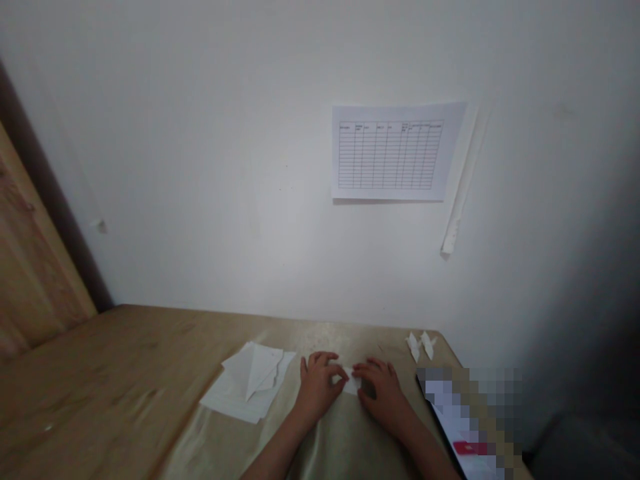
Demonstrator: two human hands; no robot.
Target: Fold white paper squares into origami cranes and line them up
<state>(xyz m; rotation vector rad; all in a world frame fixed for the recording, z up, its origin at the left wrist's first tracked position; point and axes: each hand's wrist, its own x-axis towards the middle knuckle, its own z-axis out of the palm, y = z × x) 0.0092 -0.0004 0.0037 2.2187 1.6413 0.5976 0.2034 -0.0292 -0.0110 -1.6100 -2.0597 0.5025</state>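
A small piece of white paper (351,383) lies on the table between my two hands. My left hand (321,383) grips its left edge, thumb and index finger pinched together. At the right edge, the thumb and fingers of my right hand (380,387) are bent around the paper and hold it. To the left of my hands sits a loose stack of white paper sheets (240,390), with a folded sheet (260,367) on top. Two small folded white paper pieces (414,347) (427,346) rest near the table's back right corner.
The brown table (125,353) meets a pale wall (200,167). On the wall hang a printed chart (390,153) and a white strip (463,187). A partly pixelated dark-edged device (450,420) lies right of my right arm. Wooden boards (35,267) stand at the left.
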